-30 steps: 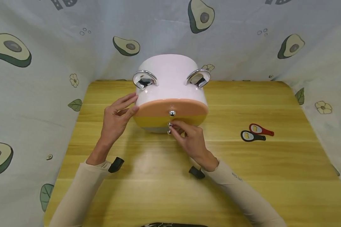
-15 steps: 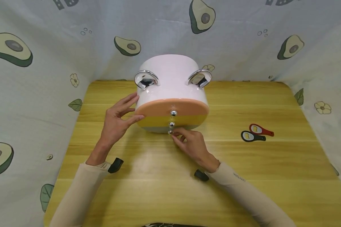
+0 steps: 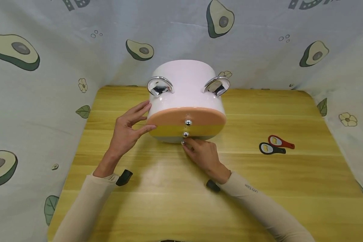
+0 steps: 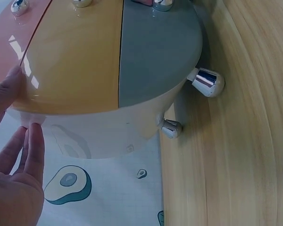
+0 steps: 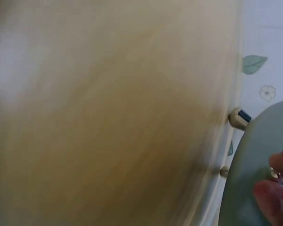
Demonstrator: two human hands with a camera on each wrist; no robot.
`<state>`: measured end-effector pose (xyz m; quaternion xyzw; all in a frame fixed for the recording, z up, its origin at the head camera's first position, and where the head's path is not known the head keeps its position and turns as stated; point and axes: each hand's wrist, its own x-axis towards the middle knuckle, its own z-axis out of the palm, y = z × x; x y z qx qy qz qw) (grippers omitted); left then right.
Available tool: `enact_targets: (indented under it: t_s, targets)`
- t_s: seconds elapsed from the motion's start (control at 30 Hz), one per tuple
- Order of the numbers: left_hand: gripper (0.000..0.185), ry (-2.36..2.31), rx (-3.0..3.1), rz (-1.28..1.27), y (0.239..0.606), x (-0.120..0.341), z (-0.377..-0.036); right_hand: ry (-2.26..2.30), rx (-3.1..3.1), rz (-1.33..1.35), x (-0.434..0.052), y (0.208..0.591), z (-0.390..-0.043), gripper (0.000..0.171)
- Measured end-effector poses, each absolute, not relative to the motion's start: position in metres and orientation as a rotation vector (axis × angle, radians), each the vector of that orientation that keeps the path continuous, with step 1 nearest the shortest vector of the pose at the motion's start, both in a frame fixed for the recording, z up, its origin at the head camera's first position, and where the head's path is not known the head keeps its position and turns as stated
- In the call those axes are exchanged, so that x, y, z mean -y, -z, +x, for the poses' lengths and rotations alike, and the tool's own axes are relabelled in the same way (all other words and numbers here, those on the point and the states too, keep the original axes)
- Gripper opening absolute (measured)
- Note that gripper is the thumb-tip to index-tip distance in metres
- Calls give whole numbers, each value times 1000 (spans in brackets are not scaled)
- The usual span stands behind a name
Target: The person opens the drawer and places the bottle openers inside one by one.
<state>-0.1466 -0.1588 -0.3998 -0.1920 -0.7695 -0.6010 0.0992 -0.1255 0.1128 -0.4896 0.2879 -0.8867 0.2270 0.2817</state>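
A small white drawer cabinet (image 3: 186, 80) with silver ear-like shapes on top stands on the wooden table. Its front has an orange drawer (image 3: 169, 116), a yellow drawer (image 4: 78, 52) and a grey-green drawer (image 4: 158, 56), each with a round silver knob. My left hand (image 3: 125, 131) rests at the cabinet's left edge, thumb on the front and fairly straight fingers against the side wall. With thumb and forefinger, my right hand (image 3: 204, 156) pinches the lowest knob (image 3: 183, 143), on the grey-green drawer. Fingers partly cover that knob in the right wrist view.
Two bottle openers, one red (image 3: 281, 142) and one black (image 3: 272, 148), overlap on the table at the right. An avocado-print cloth (image 3: 181, 30) hangs behind the cabinet. Short silver feet (image 4: 208, 84) hold the cabinet off the wooden tabletop (image 3: 169, 208).
My right hand has moved down from the middle knob to the lowest one. My left thumb has slid from the side edge onto the cabinet's front. The head view has shifted slightly.
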Motion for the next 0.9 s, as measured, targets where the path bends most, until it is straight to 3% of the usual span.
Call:
enact_targets:
  t_s: [0.43,0.9]
  targets:
    - [62,1765,2296,-537,400,159,-142,-643,2377,766,-114,486,-119,10]
    - [63,1760,2297,-524,397,157,-144,-329,2322,948,-113,477,-129,12]
